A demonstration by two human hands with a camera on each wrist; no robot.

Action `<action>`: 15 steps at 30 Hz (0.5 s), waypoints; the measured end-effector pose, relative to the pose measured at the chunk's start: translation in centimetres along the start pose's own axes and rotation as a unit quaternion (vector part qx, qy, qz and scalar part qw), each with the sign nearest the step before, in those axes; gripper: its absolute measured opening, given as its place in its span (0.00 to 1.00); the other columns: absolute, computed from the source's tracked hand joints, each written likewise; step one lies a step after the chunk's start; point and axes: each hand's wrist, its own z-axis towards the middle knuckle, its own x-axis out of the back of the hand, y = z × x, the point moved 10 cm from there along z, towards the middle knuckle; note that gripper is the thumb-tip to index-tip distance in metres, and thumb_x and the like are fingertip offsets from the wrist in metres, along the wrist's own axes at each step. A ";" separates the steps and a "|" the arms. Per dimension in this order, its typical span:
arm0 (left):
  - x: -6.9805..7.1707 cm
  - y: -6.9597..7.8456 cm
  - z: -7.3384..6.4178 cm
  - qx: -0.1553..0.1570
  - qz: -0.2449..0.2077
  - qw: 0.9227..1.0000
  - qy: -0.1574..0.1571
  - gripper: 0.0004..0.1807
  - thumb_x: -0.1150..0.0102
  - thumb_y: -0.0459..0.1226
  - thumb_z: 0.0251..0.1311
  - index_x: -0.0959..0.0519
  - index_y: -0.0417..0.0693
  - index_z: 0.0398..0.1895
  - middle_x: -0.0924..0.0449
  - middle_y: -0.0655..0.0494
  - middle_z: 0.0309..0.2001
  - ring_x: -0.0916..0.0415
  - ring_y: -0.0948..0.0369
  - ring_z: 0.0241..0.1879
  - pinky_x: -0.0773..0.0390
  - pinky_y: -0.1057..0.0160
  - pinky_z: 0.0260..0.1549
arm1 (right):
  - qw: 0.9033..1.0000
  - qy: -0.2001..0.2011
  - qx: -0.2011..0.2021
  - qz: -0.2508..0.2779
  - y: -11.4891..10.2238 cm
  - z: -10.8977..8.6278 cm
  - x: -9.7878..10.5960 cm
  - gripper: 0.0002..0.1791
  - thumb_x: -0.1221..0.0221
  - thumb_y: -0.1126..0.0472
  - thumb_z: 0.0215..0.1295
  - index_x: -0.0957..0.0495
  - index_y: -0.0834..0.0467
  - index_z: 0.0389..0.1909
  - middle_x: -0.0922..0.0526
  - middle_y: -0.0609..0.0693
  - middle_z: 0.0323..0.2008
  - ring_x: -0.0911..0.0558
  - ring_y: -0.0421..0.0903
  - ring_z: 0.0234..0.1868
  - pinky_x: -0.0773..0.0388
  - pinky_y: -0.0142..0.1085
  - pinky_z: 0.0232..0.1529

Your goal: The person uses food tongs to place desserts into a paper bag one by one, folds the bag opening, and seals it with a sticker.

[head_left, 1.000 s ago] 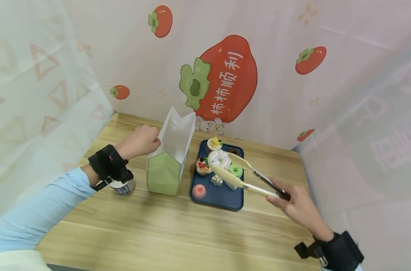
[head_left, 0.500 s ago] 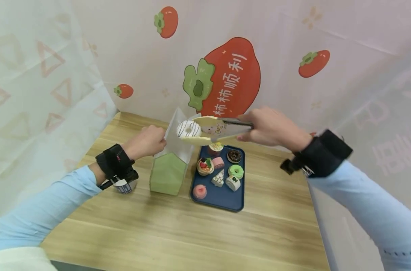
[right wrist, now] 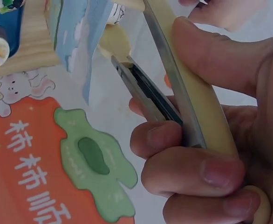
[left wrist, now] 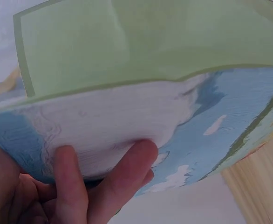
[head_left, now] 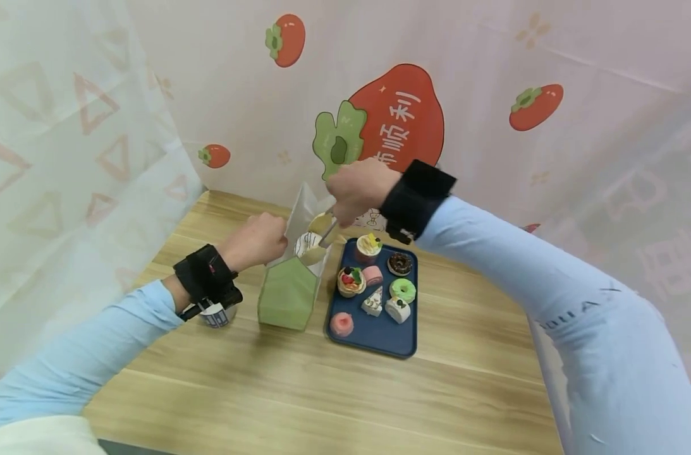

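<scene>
A green-fronted paper bag (head_left: 288, 294) stands upright with its top open. My left hand (head_left: 258, 240) grips the bag's left edge; in the left wrist view, its fingers (left wrist: 127, 177) lie against the bag's painted blue-and-white side (left wrist: 113, 116). Over the bag's mouth, my right hand (head_left: 359, 193) holds tongs (right wrist: 192, 88) with pale yellow tips, the fingers wrapped round the handles. Between the tips sits a white doughnut with dark stripes (head_left: 306, 243), inside the bag's opening. The front panel partly hides the tips.
Right of the bag is a dark blue tray (head_left: 373, 341) bearing several sweets, among them a chocolate doughnut (head_left: 399, 263), a green doughnut (head_left: 403, 290) and a fruit tart (head_left: 351, 282). A blue-and-white cup (head_left: 215, 316) is partly hidden below the left wrist. A printed curtain (head_left: 464, 38) hangs behind.
My right hand has carried the tongs and white doughnut leftward from above the tray, then down into the bag's mouth. The left hand keeps its grip on the bag.
</scene>
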 end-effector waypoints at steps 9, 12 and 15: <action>-0.2 1.0 -0.1 -0.001 0.001 1.000 -0.002 0.08 0.50 0.30 0.59 0.20 0.37 0.29 0.22 0.50 0.22 0.29 0.60 0.17 0.33 0.65 0.16 | 0.999 -0.012 0.008 -0.033 -2.0 4.2 -2.1 0.05 0.38 0.55 0.58 0.24 0.49 0.26 0.29 0.44 0.25 0.33 0.44 0.27 0.37 0.38 0.25; -0.3 1.2 -0.1 0.000 -0.001 1.000 -0.003 0.08 0.50 0.29 0.58 0.21 0.38 0.27 0.24 0.51 0.20 0.30 0.61 0.17 0.34 0.66 0.16 | 0.999 -0.019 0.004 -0.033 -2.3 5.2 -3.7 0.09 0.40 0.57 0.57 0.29 0.49 0.22 0.32 0.44 0.24 0.35 0.44 0.25 0.40 0.38 0.24; -0.4 1.4 -0.2 -0.002 -0.006 1.000 -0.003 0.08 0.50 0.29 0.58 0.23 0.40 0.23 0.27 0.53 0.17 0.31 0.62 0.15 0.35 0.67 0.14 | 0.999 -0.017 0.014 -0.039 -2.9 6.1 -5.3 0.11 0.41 0.58 0.57 0.33 0.49 0.20 0.34 0.44 0.23 0.37 0.44 0.25 0.40 0.38 0.24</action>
